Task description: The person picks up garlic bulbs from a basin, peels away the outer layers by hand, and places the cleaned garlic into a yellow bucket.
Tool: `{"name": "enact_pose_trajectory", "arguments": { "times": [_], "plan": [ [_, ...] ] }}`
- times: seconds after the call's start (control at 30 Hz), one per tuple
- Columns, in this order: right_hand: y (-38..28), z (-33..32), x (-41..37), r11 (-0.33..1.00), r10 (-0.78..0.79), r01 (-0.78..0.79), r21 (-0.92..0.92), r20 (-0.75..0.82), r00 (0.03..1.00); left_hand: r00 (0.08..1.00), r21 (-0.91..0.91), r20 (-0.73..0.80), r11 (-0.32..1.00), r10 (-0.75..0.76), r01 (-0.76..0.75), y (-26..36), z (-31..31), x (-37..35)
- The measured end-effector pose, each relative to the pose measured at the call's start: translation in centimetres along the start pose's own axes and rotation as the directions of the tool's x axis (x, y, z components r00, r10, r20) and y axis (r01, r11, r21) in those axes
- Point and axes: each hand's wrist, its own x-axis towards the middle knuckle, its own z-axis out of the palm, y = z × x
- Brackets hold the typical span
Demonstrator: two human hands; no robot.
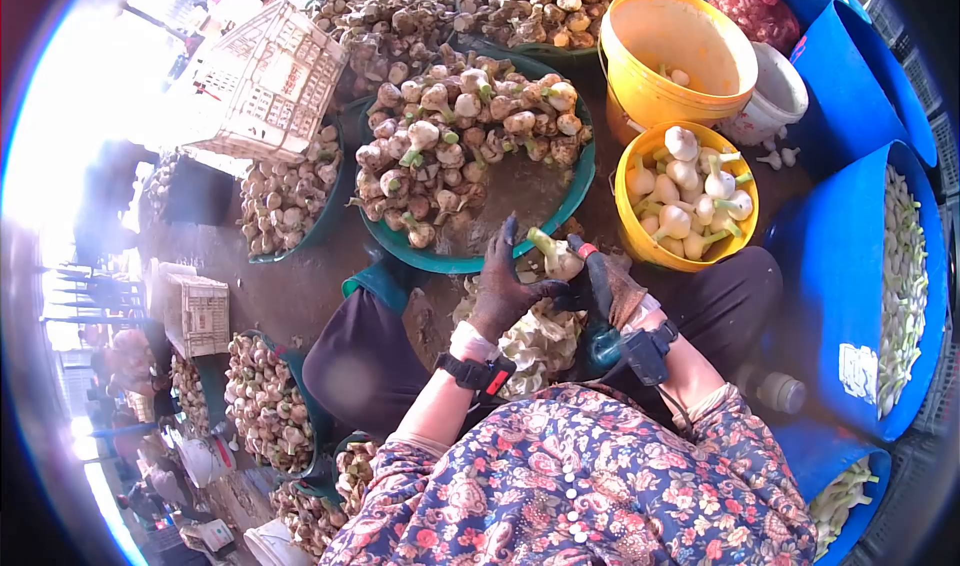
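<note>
My left hand (500, 288), in a dark glove, is held with fingers stretched and thumb apart, beside a garlic bulb (562, 262) with a short green stem. My right hand (612, 288), also gloved, is closed on that bulb at the fingertips; a red band or small red piece shows by its index finger. Pale garlic peelings (540, 341) lie below, between my legs. In front stands a wide green tub (440, 261) with unpeeled, soil-stained garlic and bare floor of the tub at its near side. A yellow bucket (640, 236) of cleaned white bulbs stands at the right.
A larger yellow bucket (660, 26) with a few bulbs and a white bucket (785, 91) stand behind. Blue barrels (830, 266) line the right side. A white crate (265, 81) rests over garlic at left. More garlic tubs (318, 406) stand lower left. A clear bottle (775, 391) lies at my right.
</note>
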Motion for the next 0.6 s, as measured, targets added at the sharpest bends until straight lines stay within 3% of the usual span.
{"name": "enact_pose_trajectory", "arguments": {
  "times": [0.03, 0.07, 0.13, 0.2, 0.27, 0.3, 0.37, 0.4, 0.43, 0.47, 0.5, 0.53, 0.6],
  "plan": [
    [0.2, -0.3, 0.1, 0.994, 0.085, -0.085, 0.063, 0.001, 0.996, 0.992, 0.254, -0.06, 0.962, 0.115, -0.096, 0.2, -0.4, 0.0],
    [0.3, -0.5, 0.3, 0.978, 0.169, -0.169, 0.123, 0.009, 0.986, 0.99, 0.256, 0.04, 0.957, 0.133, -0.139, -0.3, -0.9, 0.1],
    [0.1, -0.3, 0.6, 0.959, 0.283, -0.283, 0.013, -0.033, 0.959, 0.957, 0.245, 0.243, 0.944, 0.161, -0.221, -1.6, -1.7, -0.1],
    [-0.8, 0.5, 0.5, 0.884, 0.308, -0.343, -0.317, -0.158, 0.938, 0.962, 0.266, 0.246, 0.946, 0.121, -0.187, -2.0, -1.4, -0.5],
    [-0.1, 0.7, 1.1, 0.856, 0.223, -0.32, -0.405, -0.269, 0.937, 0.979, 0.239, 0.159, 0.957, 0.131, -0.166, -1.9, -0.6, -1.2],
    [0.2, 0.8, 1.4, 0.838, 0.174, -0.31, -0.448, -0.319, 0.932, 0.989, 0.205, 0.143, 0.977, 0.035, -0.064, -2.0, -0.2, -1.7],
    [-1.7, 2.0, 0.0, 0.93, 0.186, -0.242, -0.278, -0.213, 0.959, 0.98, 0.131, 0.123, 0.981, -0.156, 0.14, -2.8, 0.6, -2.5],
    [-2.3, 2.4, -0.6, 0.96, 0.185, -0.213, -0.182, -0.161, 0.97, 0.934, 0.068, 0.116, 0.941, -0.337, 0.331, -3.3, 1.0, -2.6],
    [-2.1, 2.2, -0.7, 0.979, 0.143, -0.154, -0.133, -0.085, 0.986, 0.844, -0.23, 0.162, 0.813, -0.511, 0.535, -3.4, 0.8, -2.4],
    [-1.8, 1.8, -0.7, 0.992, 0.097, -0.098, -0.079, -0.011, 0.995, 0.725, -0.488, 0.259, 0.561, -0.638, 0.669, -3.6, 0.4, -2.0],
    [-1.5, 1.7, -0.8, 0.999, 0.045, -0.044, -0.018, 0.058, 0.997, 0.593, -0.665, 0.397, 0.225, -0.701, 0.712, -3.7, 0.1, -1.9],
    [-3.4, 2.7, -1.9, 0.987, 0.005, -0.033, 0.155, 0.181, 0.983, 0.685, -0.699, 0.354, 0.306, -0.637, 0.646, -3.7, 0.0, -2.2],
    [-3.7, 3.6, -2.4, 0.98, -0.119, 0.078, 0.183, 0.226, 0.967, 0.843, -0.753, 0.255, 0.45, -0.474, 0.48, -3.8, -0.1, -2.8]
  ]
}}
